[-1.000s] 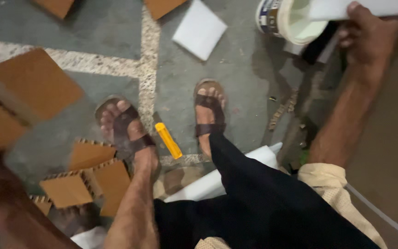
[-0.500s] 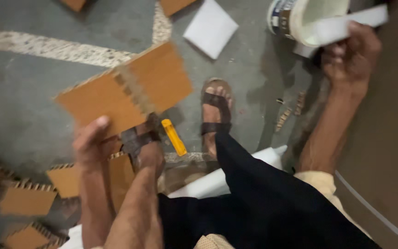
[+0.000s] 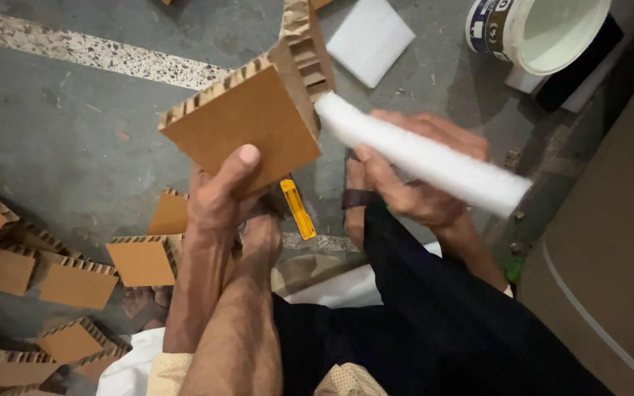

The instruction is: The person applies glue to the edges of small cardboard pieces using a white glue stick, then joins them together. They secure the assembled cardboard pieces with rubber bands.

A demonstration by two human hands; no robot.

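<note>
**Head view: both hands gripping board and foam above a littered floor**

Head view is looking down past the person's knees to a grey floor. Near the centre of the frame, the left hand (image 3: 218,202) is holding a brown honeycomb cardboard piece (image 3: 247,128) from below, its thumb pressing flat on the brown face and the other fingers curling out of sight behind the board. The piece is tilting, with its open corrugated edge showing along the top and right side.

Just to the right, the right hand (image 3: 412,183) is closing around a long white foam strip (image 3: 423,154), fingers wrapping over the top and the palm underneath. The strip is running diagonally from the cardboard's right edge down toward the right of the frame, its upper end touching or almost touching the board.

Between the two hands, lower down, a yellow utility knife (image 3: 297,209) is lying on the floor beside a sandalled foot. Loose cardboard pieces (image 3: 75,282) are lying scattered across the lower left. A white foam square (image 3: 370,40) is resting at the upper middle, and a white plastic bucket (image 3: 544,33) is standing in the upper right corner.
</note>
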